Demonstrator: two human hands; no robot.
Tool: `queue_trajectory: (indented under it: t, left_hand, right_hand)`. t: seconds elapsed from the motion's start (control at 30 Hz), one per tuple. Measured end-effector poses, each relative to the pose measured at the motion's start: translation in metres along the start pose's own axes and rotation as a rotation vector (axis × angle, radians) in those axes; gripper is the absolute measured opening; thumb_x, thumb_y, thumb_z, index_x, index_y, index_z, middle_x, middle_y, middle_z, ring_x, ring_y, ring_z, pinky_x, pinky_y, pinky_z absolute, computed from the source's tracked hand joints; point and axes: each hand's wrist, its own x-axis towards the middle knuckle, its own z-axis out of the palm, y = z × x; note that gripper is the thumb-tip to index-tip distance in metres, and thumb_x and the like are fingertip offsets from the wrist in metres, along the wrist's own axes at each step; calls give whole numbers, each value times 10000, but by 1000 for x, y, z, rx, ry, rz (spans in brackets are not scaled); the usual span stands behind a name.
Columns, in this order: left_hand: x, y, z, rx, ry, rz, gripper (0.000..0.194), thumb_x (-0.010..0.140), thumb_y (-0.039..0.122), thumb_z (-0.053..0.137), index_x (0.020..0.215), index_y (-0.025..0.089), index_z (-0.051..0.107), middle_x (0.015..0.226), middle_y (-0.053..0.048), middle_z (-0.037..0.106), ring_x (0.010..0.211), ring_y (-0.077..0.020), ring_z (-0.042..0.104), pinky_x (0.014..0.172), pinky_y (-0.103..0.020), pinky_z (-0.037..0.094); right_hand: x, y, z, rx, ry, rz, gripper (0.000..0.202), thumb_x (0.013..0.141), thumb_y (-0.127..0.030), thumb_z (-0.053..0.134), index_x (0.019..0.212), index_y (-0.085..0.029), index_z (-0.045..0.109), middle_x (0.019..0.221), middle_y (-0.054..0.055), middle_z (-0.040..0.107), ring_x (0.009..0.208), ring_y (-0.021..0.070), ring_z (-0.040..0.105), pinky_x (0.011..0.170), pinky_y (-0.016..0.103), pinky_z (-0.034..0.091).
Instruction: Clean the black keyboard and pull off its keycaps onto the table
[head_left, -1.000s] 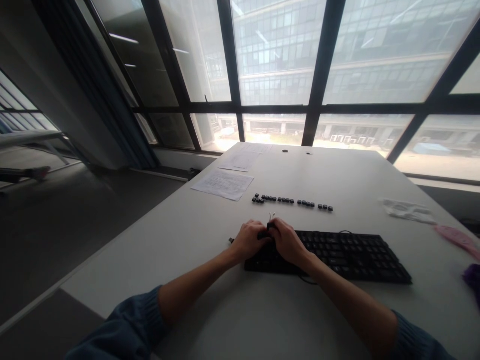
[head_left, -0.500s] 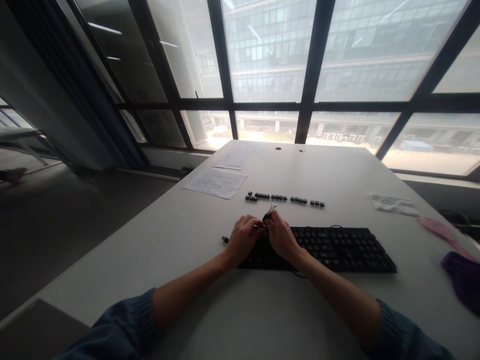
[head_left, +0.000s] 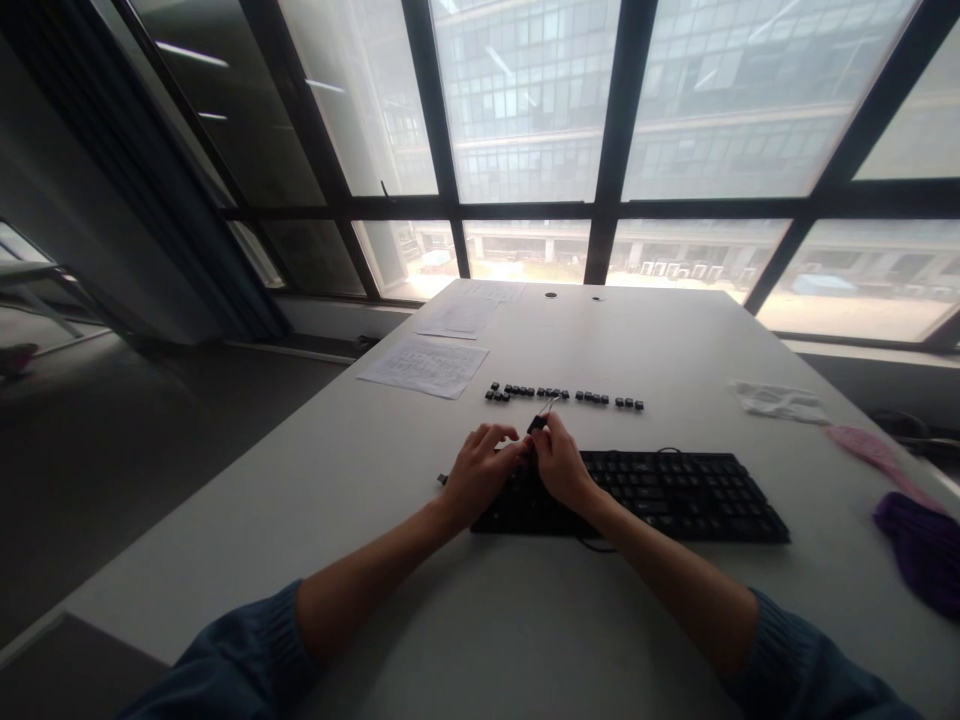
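A black keyboard [head_left: 675, 495] lies on the white table, its left part beneath my hands. My right hand [head_left: 561, 465] is closed on a keycap puller, a small tool with a black body [head_left: 537, 424] and thin pale wires sticking out beyond the fingers. Close against it over the keyboard, my left hand [head_left: 484, 465] has its thumb and fingertips drawn together beside the puller; whatever they pinch is hidden. Beyond the hands, several loose black keycaps [head_left: 591, 398] stand in a broken row, with a small cluster at the left end.
Printed sheets [head_left: 424, 366] lie at the table's left edge. On the right are a white cloth [head_left: 780, 402], a pink item [head_left: 874, 455] and a purple cloth [head_left: 919, 550]. A USB plug [head_left: 442, 479] pokes out left of the keyboard. Windows stand behind the table.
The puller's black body and wires show more above my right fingers, raised slightly. My left index finger has lifted and the left fingers have shifted. The whole view has moved slightly.
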Motion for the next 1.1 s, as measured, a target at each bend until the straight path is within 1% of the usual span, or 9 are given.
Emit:
queue_trajectory:
  t: [0.13, 0.23, 0.4, 0.57, 0.63, 0.73, 0.9, 1.0, 1.1]
  left_hand:
    - [5, -5, -6, 62, -79, 63, 242, 914, 209, 616, 1149, 241, 666, 1222, -88, 594, 1118, -263, 484, 956, -414, 414]
    - [12, -16, -5, -8, -117, 78, 203, 899, 236, 647, 1099, 243, 681, 1237, -83, 590, 1143, -262, 472, 995, -420, 383]
    - [42, -46, 10, -286, 32, -64, 98, 875, 298, 682, 862, 203, 707, 1165, -76, 585, 1113, -234, 497, 1028, -415, 382]
    - [63, -62, 27, -438, 38, -151, 109, 880, 288, 657, 881, 186, 692, 1121, -86, 609, 1090, -229, 536, 951, -396, 443]
    - [62, -61, 26, -458, 22, -153, 132, 901, 300, 626, 954, 198, 691, 1080, -81, 631, 1069, -226, 545, 942, -396, 449]
    - [52, -53, 13, -456, -39, -78, 164, 902, 339, 631, 967, 205, 701, 998, -72, 652, 1012, -220, 558, 955, -398, 439]
    - [32, -30, -13, -487, -337, 76, 213, 885, 406, 655, 928, 210, 727, 882, -64, 672, 893, -198, 596, 848, -322, 469]
    - [23, -19, -16, -451, -418, 106, 259, 859, 420, 686, 1033, 233, 732, 894, -70, 680, 917, -214, 603, 839, -320, 474]
    - [19, -15, -12, -473, -423, 129, 235, 877, 374, 668, 1063, 249, 740, 947, -81, 683, 953, -218, 604, 877, -334, 480]
  right_hand:
    - [0, -2, 0, 35, 7, 20, 108, 956, -307, 413, 917, -223, 469, 703, -10, 631, 636, 167, 596, 615, 274, 423]
    - [1, -1, 0, 43, 36, 28, 113, 960, -321, 415, 939, -223, 468, 719, -2, 655, 653, 174, 622, 630, 281, 440]
    - [3, 4, 1, 106, 150, 88, 158, 972, -362, 398, 1016, -217, 441, 746, 25, 689, 651, 180, 652, 628, 290, 476]
    - [6, 8, 2, 172, 194, 160, 176, 965, -390, 411, 1014, -223, 438, 732, 27, 695, 623, 184, 660, 583, 291, 497]
    - [7, 9, 2, 210, 211, 184, 194, 958, -419, 431, 993, -228, 434, 735, 26, 694, 603, 183, 654, 558, 291, 503]
    - [9, 9, 2, 282, 246, 209, 217, 952, -446, 443, 993, -233, 421, 739, 24, 689, 591, 178, 650, 543, 298, 524]
    - [11, 12, 2, 340, 293, 224, 224, 952, -457, 443, 978, -237, 407, 746, 25, 685, 602, 177, 659, 539, 305, 548]
    - [11, 15, 3, 310, 286, 213, 215, 958, -447, 436, 971, -234, 412, 731, 22, 682, 606, 176, 662, 535, 298, 544]
    - [10, 16, 3, 292, 286, 197, 217, 963, -449, 427, 968, -232, 421, 730, 20, 682, 604, 172, 663, 532, 292, 540]
